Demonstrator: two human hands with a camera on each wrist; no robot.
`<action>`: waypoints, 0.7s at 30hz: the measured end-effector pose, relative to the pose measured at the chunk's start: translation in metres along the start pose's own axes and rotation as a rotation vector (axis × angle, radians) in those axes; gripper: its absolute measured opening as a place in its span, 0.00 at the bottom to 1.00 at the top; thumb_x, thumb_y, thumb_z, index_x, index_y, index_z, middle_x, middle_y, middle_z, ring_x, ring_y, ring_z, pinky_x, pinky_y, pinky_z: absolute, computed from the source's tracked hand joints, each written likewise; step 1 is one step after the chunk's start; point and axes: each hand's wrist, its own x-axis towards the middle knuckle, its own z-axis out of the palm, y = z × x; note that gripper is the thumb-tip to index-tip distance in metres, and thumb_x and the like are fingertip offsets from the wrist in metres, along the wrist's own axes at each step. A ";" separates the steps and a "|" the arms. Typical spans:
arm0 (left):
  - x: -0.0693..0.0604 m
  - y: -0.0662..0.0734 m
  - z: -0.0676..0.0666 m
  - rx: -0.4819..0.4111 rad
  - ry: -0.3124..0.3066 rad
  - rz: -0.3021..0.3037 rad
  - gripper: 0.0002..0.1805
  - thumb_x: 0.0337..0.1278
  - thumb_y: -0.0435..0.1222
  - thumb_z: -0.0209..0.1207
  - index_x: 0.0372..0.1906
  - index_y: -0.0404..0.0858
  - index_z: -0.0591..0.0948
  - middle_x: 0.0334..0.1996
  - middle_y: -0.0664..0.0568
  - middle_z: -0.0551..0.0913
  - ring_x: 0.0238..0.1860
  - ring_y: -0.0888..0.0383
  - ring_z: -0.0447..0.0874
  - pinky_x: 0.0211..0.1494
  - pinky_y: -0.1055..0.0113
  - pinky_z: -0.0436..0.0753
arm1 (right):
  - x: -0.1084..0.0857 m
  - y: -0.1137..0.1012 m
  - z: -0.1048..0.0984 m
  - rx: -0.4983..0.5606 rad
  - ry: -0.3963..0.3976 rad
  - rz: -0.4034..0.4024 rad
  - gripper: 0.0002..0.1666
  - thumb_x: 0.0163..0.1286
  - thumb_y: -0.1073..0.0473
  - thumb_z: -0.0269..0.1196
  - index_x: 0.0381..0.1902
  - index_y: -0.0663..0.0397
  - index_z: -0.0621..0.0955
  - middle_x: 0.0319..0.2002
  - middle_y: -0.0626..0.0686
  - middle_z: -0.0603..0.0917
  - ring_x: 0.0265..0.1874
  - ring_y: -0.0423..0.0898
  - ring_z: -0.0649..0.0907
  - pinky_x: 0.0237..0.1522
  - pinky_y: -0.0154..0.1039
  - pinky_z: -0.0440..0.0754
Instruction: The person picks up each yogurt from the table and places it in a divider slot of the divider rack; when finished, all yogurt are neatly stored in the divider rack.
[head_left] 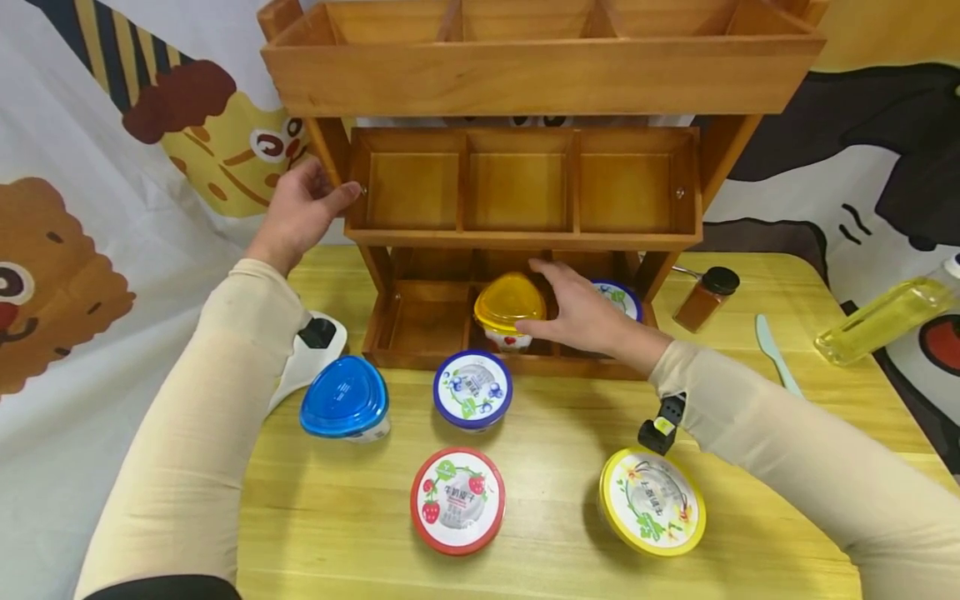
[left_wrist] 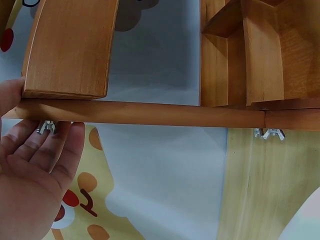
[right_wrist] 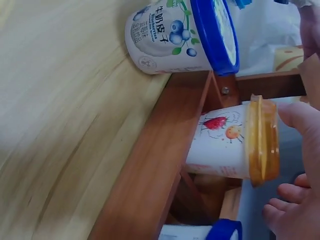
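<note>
A three-tier wooden rack (head_left: 525, 227) stands at the back of the table. My left hand (head_left: 303, 204) grips its left side post, with the thumb on the inner side and the fingers by a wing nut (left_wrist: 47, 127). In the bottom tier's middle compartment sits a tub with a yellow lid (head_left: 510, 302). My right hand (head_left: 588, 307) is beside that lid, thumb and fingers spread; the right wrist view shows the thumb close to the lid, and contact is unclear. Right of it, a blue-rimmed tub (head_left: 618, 298) in the right compartment is partly hidden by this hand.
On the table stand a blue-lidded tub (head_left: 345, 398), a blueberry tub (head_left: 472, 389), a strawberry tub (head_left: 457, 502) and a yellow-rimmed tub (head_left: 652, 502). A white utensil (head_left: 300, 371) lies left. To the right are a spice jar (head_left: 707, 298), a knife (head_left: 776, 353) and an oil bottle (head_left: 885, 321).
</note>
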 end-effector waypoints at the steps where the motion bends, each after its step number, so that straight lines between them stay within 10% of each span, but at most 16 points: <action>1: 0.000 0.000 0.000 0.000 -0.001 -0.001 0.15 0.66 0.52 0.58 0.38 0.47 0.69 0.32 0.55 0.66 0.35 0.58 0.67 0.38 0.64 0.67 | -0.003 0.000 -0.002 -0.017 0.011 -0.014 0.56 0.60 0.41 0.70 0.76 0.60 0.56 0.72 0.66 0.63 0.68 0.63 0.68 0.67 0.59 0.68; 21: 0.001 0.001 0.000 -0.031 -0.005 -0.015 0.13 0.66 0.50 0.59 0.45 0.49 0.72 0.37 0.58 0.71 0.40 0.60 0.70 0.43 0.67 0.70 | -0.078 -0.007 -0.048 0.017 0.057 -0.128 0.51 0.61 0.44 0.71 0.76 0.47 0.60 0.72 0.56 0.66 0.65 0.58 0.73 0.60 0.60 0.74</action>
